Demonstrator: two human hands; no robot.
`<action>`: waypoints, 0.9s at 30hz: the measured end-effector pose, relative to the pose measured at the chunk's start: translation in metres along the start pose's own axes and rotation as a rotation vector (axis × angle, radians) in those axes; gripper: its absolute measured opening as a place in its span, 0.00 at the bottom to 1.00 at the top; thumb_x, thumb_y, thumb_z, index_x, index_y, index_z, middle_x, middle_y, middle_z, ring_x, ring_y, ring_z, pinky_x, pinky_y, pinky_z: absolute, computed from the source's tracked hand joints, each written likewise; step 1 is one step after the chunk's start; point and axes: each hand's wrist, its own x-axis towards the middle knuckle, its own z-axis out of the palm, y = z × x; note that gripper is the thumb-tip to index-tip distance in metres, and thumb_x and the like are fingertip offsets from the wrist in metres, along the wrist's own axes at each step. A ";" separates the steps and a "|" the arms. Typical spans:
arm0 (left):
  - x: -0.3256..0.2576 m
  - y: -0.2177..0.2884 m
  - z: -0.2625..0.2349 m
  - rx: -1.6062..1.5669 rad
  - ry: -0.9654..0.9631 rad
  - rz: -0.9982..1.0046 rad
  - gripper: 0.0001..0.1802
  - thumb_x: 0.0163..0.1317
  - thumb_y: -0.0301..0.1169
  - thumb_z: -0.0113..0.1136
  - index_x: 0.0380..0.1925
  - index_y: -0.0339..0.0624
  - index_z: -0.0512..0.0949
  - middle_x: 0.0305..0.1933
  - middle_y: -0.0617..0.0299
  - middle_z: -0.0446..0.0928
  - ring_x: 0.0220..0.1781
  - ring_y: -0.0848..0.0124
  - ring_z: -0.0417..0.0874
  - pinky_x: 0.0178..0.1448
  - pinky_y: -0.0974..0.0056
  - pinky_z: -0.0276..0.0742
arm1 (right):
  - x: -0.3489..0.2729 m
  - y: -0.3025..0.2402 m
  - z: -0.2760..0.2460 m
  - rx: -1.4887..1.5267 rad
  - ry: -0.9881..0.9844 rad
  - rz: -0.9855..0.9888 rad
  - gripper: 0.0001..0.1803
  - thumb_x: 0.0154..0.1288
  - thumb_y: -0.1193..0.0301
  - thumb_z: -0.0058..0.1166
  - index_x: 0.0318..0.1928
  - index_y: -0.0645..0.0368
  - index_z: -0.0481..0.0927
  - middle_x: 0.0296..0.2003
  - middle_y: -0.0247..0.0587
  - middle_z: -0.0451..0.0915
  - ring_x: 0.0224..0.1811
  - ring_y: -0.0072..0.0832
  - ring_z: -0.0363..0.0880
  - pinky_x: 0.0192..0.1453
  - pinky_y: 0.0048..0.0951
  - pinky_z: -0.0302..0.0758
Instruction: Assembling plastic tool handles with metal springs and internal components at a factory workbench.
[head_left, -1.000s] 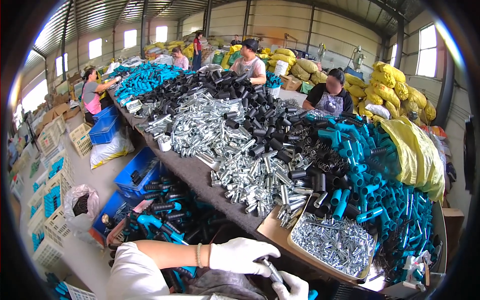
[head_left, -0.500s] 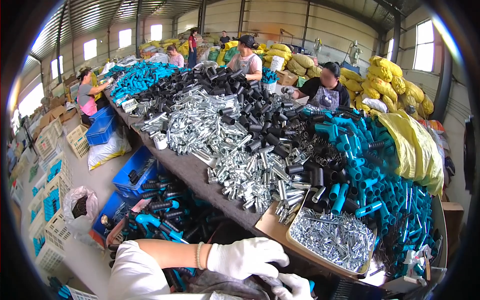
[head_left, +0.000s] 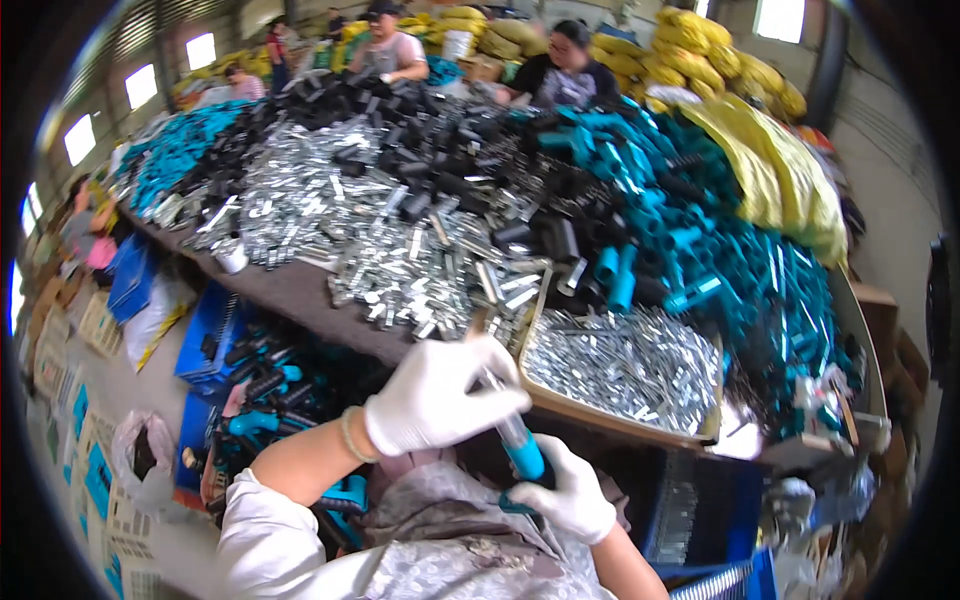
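White-gloved, your left hand [head_left: 440, 395] pinches a metal pin [head_left: 492, 378] above the teal handle [head_left: 522, 455] your right hand [head_left: 567, 495] grips upright, aligning them.

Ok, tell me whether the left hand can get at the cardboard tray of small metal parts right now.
Probably yes, but not freely: the left hand lies just beside the cardboard tray with nothing between them, yet it is closed on a metal piece going into the blue tube.

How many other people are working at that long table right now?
4 visible: two at the far end, one in a cap and one in black; one in pink far left; one at the left edge. Others may be hidden.
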 end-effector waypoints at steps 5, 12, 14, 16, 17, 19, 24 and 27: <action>0.025 -0.009 0.008 -0.307 -0.104 -0.312 0.12 0.65 0.36 0.66 0.40 0.38 0.81 0.30 0.64 0.82 0.28 0.80 0.79 0.33 0.71 0.74 | -0.014 0.015 0.010 -0.080 0.338 -0.027 0.26 0.61 0.67 0.65 0.57 0.62 0.73 0.36 0.47 0.82 0.36 0.35 0.83 0.45 0.33 0.79; 0.087 -0.081 0.078 0.370 -0.069 0.129 0.11 0.66 0.38 0.56 0.40 0.47 0.84 0.40 0.57 0.84 0.44 0.55 0.84 0.48 0.55 0.81 | -0.027 0.024 0.002 0.588 0.343 0.072 0.23 0.68 0.63 0.55 0.57 0.63 0.69 0.36 0.38 0.77 0.33 0.22 0.74 0.40 0.25 0.73; 0.101 -0.084 0.105 0.646 -0.177 0.149 0.10 0.66 0.39 0.57 0.37 0.49 0.83 0.37 0.60 0.82 0.42 0.59 0.83 0.46 0.55 0.81 | -0.029 0.024 -0.003 0.683 0.315 0.055 0.22 0.69 0.69 0.53 0.60 0.63 0.68 0.37 0.36 0.77 0.34 0.21 0.73 0.41 0.23 0.73; 0.108 -0.094 0.124 0.801 -0.202 0.148 0.09 0.63 0.40 0.60 0.34 0.49 0.81 0.33 0.61 0.80 0.42 0.60 0.83 0.45 0.54 0.81 | -0.033 0.024 -0.003 0.689 0.321 0.080 0.25 0.68 0.64 0.55 0.61 0.63 0.68 0.37 0.38 0.77 0.34 0.22 0.74 0.40 0.24 0.73; 0.110 -0.100 0.128 0.800 -0.198 0.162 0.09 0.62 0.40 0.61 0.34 0.48 0.81 0.33 0.61 0.81 0.42 0.60 0.83 0.45 0.54 0.81 | -0.035 0.023 -0.002 0.697 0.319 0.102 0.28 0.67 0.60 0.57 0.61 0.63 0.68 0.36 0.39 0.77 0.33 0.23 0.75 0.40 0.25 0.72; 0.113 -0.101 0.132 0.798 -0.184 0.188 0.09 0.60 0.40 0.64 0.35 0.48 0.81 0.33 0.60 0.81 0.42 0.59 0.83 0.45 0.54 0.81 | -0.041 0.022 -0.003 0.708 0.329 0.137 0.29 0.66 0.59 0.57 0.61 0.63 0.68 0.36 0.39 0.76 0.34 0.24 0.75 0.40 0.25 0.72; 0.126 -0.098 0.124 0.792 -0.340 0.164 0.09 0.62 0.35 0.56 0.37 0.45 0.81 0.39 0.54 0.80 0.46 0.55 0.82 0.51 0.51 0.80 | -0.038 0.024 -0.004 0.694 0.320 0.118 0.30 0.66 0.59 0.57 0.62 0.63 0.67 0.36 0.39 0.76 0.34 0.23 0.75 0.39 0.25 0.72; 0.127 -0.098 0.117 0.693 -0.306 0.106 0.12 0.63 0.37 0.55 0.36 0.45 0.84 0.40 0.54 0.79 0.46 0.54 0.80 0.54 0.51 0.78 | -0.036 0.018 -0.008 0.692 0.328 0.106 0.32 0.66 0.56 0.58 0.62 0.63 0.67 0.36 0.39 0.76 0.33 0.23 0.74 0.38 0.25 0.73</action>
